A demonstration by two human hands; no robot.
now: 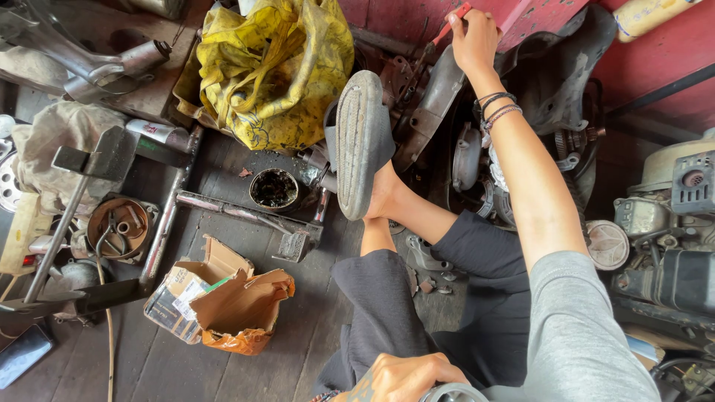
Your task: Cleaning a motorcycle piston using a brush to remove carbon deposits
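Head view: right hand [474,36] on red-handled screwdriver [449,28]

Views: one, head-worn. Position: above a seated person, looking steeply down past the lap to the plank floor [313,327]. Facing: forward toward a red wall [655,52] at the top edge. Range: close; knees and raised sandal [359,141] fill the centre, right hand [474,39] at arm's reach, left hand [406,376] at the bottom edge
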